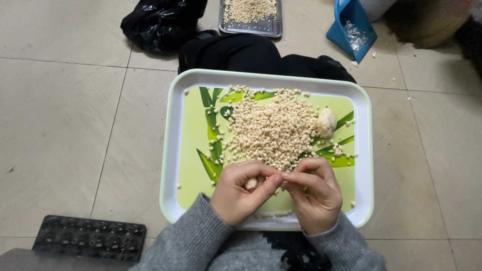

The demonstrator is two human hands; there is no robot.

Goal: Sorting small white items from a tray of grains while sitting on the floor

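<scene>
Looking down: we see both hands meeting at the lower middle of the frame, above a green tray [173, 150] that lies over the person's lap.
Left hand: the left hand [241, 193] is closed around a small pale dough piece [251, 183], held between thumb and curled fingers.
Right hand: the right hand [314, 193] is closed too, its fingertips pinching at the same piece where the two thumbs touch.
Where the dough is: the heap of small pellets [271, 129] fills the middle of the tray; a bigger dough lump [326, 122] rests at its right edge.
Doing it well: we judge that small, even pinches matter, with the hands kept low over the tray so pieces drop inside the rim.
Containers: a metal tray [251, 25] with more pellets is at the upper middle; a blue scoop-like bin [351, 27] stands at the upper right.
Bags and labels: a black plastic bag [160, 22] is at the upper left, a dark moulded tray [90, 238] at the lower left; we see no labels or signs.
</scene>
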